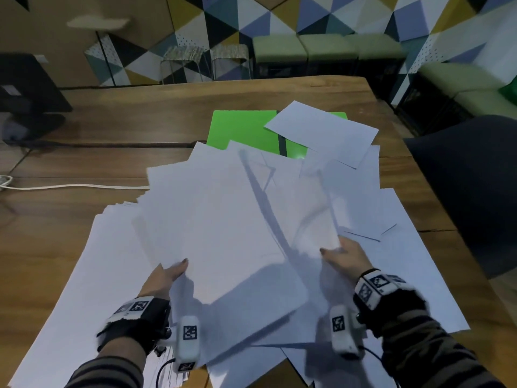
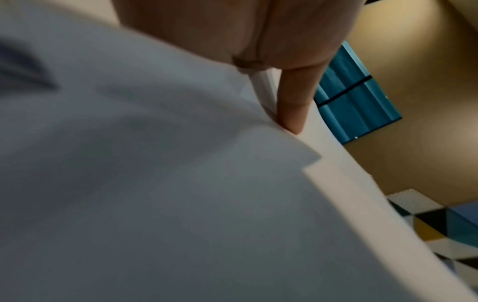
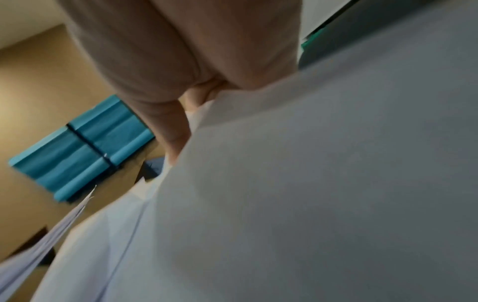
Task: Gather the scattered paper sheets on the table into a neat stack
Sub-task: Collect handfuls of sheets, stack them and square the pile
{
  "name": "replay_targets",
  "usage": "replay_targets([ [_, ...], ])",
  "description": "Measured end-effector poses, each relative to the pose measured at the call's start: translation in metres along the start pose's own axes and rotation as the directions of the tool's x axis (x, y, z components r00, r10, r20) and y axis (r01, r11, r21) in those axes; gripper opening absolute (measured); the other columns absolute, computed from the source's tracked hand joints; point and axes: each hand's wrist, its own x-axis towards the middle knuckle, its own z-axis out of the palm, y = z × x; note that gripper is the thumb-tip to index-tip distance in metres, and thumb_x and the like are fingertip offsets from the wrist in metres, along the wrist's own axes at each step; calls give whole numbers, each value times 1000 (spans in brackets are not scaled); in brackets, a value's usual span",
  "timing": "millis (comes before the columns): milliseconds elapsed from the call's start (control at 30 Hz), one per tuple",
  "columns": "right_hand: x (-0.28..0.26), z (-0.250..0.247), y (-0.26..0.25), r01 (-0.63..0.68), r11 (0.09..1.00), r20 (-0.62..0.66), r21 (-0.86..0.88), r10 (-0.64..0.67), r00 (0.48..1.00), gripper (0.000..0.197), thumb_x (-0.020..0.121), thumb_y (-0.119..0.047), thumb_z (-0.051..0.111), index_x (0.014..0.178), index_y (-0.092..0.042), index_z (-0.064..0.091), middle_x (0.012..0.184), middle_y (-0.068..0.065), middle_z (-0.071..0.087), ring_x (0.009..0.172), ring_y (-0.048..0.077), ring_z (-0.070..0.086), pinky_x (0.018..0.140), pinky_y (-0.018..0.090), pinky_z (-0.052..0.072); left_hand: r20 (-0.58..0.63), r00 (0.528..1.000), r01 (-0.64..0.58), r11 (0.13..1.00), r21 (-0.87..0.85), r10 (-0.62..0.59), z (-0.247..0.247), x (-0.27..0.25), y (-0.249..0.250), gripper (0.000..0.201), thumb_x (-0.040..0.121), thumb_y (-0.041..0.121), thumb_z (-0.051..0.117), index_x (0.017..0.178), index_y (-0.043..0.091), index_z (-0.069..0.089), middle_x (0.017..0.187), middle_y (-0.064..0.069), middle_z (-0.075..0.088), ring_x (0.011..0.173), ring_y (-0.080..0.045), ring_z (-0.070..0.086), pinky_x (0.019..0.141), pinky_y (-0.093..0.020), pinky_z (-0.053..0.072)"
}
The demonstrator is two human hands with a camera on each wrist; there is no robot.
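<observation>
Both hands on one lifted bundle of white sheets (image 1: 237, 219): left hand (image 1: 165, 275) grips its left edge, thumb on top, fingers (image 2: 292, 110) underneath; right hand (image 1: 345, 257) grips the right edge the same way, thumb on top, rest tucked under the paper. Bundle is messy, edges fanned, raised above more loose sheets (image 1: 84, 275) spread over the wooden table (image 1: 140, 113). One separate sheet (image 1: 321, 130) lies farther back, overlapping a green folder (image 1: 243, 130). White cable (image 1: 70, 186) runs along the table at left. Dark chair (image 1: 461, 177) on the right.
</observation>
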Motion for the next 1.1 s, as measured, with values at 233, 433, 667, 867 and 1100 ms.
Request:
replay_targets([
  [233,-3,-4,2,-115,873,295,473,-34,955,32,81,-12,66,109,1,60,103,20,66,92,27,60,79,31,47,306,951,-71,992,108,35,47,-48,40,39,83,34,68,105,2,63,66,2,70,72,-20,61,72,-30,46],
  [433,-2,19,12,-163,979,102,118,151,983,37,90,-38,55,111,-9,46,109,3,50,103,22,48,90,32,39,384,903,-243,966,92,190,74,-67,46,16,86,15,66,91,0,66,81,-18,71,78,-28,65,64,-29,53],
  [667,-10,19,9,81,992,80,96,-89,993,34,79,-2,68,110,-11,56,109,8,64,107,26,60,90,33,47,320,893,-340,940,15,318,89,-67,40,55,57,32,81,106,13,66,106,-9,71,102,-28,66,92,-47,52],
  [867,-13,-1,6,6,872,212,489,-126,969,41,80,6,64,117,-8,55,105,12,69,97,28,66,86,39,51,333,917,-172,970,-171,221,82,-69,46,110,40,39,91,135,15,41,130,-11,57,121,-26,55,101,-48,44],
  [1100,-10,0,-15,30,897,298,440,-177,938,26,85,7,57,108,-5,58,103,16,66,96,28,62,89,37,49,389,916,-69,994,-85,97,69,-72,61,68,28,32,92,87,4,74,95,-6,71,96,-18,60,88,-27,43],
])
